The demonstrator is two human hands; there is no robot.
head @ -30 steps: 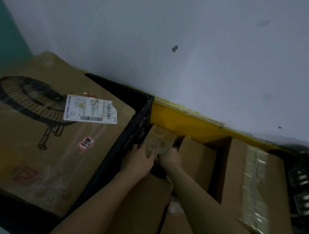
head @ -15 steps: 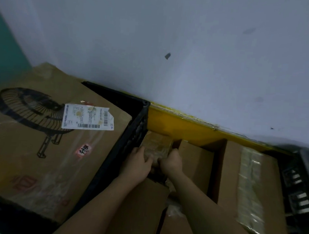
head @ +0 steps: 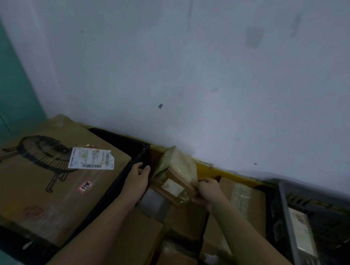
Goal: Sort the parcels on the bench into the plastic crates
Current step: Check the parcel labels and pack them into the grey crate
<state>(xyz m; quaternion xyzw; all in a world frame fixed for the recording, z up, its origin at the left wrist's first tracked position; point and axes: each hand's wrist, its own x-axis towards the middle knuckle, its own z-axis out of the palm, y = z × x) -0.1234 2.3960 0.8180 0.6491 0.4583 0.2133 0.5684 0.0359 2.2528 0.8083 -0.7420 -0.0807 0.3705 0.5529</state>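
Risk first — I hold the small parcel [head: 174, 178] by one edge only, tilted up over the packed boxes [head: 187, 221], so its slick tape wrap could slip and it could drop into the gap beside the black crate [head: 137, 150]. My right hand [head: 206, 192] pinches the parcel's right edge, fingers curled round it. My left hand [head: 137, 178] curls over the crate's corner rim, steadying — it does not touch the parcel. A grey crate [head: 288, 209] sits at far right.
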